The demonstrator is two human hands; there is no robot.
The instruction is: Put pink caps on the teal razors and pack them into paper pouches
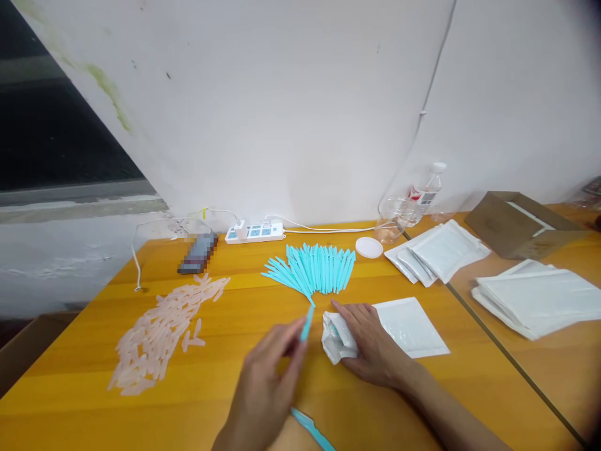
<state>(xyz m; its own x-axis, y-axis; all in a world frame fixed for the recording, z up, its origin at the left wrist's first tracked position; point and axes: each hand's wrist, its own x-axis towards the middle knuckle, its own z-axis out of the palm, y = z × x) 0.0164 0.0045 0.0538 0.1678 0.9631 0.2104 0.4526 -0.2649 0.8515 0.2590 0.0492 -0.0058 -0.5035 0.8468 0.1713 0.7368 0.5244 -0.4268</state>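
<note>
My left hand (270,369) pinches a slim turquoise eyebrow razor (307,324) between thumb and fingers, its tip pointing away from me. My right hand (369,344) is wrapped round a white padded envelope (337,338), whose open mouth faces left. A bit of turquoise shows inside that mouth; how much it holds is hidden. Beyond both hands, a fan of turquoise eyebrow razors (322,269) lies on the wooden table (225,413). Below my left hand is another loose turquoise razor (312,428). A flat white envelope (413,327) lies behind my right hand.
Pale pink translucent pieces (157,332) lie heaped at left, near a blurred phone (198,253). A power strip (255,233), round white lid (369,247), clear bottle (425,195) and open cardboard box (516,225) stand along the wall. Envelope stacks (444,250) lie at right.
</note>
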